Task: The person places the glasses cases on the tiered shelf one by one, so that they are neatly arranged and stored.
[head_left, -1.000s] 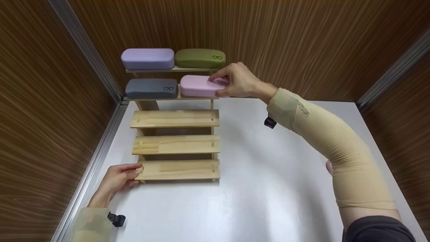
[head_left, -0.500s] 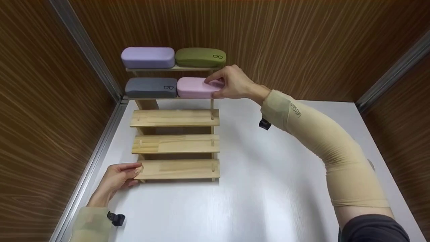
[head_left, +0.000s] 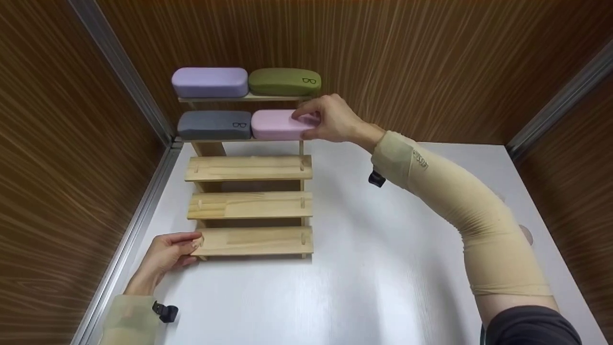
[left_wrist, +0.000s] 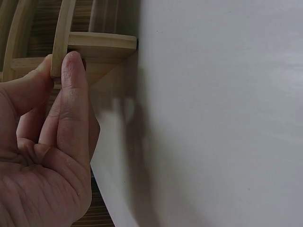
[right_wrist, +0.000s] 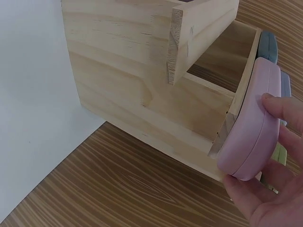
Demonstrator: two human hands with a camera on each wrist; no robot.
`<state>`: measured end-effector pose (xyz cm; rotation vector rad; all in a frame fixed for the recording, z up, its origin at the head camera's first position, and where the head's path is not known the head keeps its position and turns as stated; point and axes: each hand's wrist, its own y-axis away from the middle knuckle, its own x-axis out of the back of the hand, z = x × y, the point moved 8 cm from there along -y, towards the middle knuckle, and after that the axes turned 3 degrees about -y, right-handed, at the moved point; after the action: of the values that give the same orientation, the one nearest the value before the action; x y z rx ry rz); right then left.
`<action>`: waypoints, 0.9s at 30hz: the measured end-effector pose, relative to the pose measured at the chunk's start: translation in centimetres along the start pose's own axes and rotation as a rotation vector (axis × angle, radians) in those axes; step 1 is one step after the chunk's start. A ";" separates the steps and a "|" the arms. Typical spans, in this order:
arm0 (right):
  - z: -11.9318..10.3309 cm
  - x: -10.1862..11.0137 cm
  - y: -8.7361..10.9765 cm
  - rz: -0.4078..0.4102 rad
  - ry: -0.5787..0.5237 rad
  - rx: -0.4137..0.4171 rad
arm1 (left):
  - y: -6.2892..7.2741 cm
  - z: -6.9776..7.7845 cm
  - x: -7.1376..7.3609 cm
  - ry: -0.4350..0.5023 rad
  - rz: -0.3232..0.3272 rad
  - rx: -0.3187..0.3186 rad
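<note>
A pink glasses case (head_left: 275, 125) lies on the second shelf from the top of a stepped wooden rack (head_left: 268, 240), its left end against a grey-blue glasses case (head_left: 210, 125). My right hand (head_left: 337, 119) grips the pink case's right end between thumb and fingers. In the right wrist view the pink case (right_wrist: 253, 118) rests along the shelf board, with fingers (right_wrist: 279, 106) on its side and end. My left hand (head_left: 165, 254) pinches the left end of the lowest shelf board. The left wrist view shows thumb and fingers (left_wrist: 73, 94) on either side of that board.
On the top shelf, a lilac glasses case (head_left: 210, 84) sits beside an olive green one (head_left: 282, 82) with a glasses mark. Wood-grain walls (head_left: 431, 62) enclose the white table (head_left: 359, 268) at the back and sides. A small pinkish object (head_left: 526, 235) shows partly behind the right arm.
The pink case and my right hand have moved slightly left and down, closing the gap to the grey-blue case. My left hand has stayed at the lowest shelf.
</note>
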<state>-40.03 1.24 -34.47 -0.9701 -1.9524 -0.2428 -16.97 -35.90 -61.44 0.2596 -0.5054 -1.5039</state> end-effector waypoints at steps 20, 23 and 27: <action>0.1 2.5 2.1 0.088 -0.028 0.031 | -0.5 0.0 -0.2 0.009 -0.015 -0.004; 0.0 3.1 2.7 0.095 -0.036 0.045 | -0.4 0.1 -0.1 0.010 -0.008 -0.004; -0.2 3.7 3.5 0.091 -0.053 0.050 | -0.3 0.0 0.0 0.004 0.004 0.007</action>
<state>-38.43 5.46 -32.15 -1.0391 -1.9476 -0.1174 -17.22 -35.90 -61.60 0.2664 -0.5078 -1.4980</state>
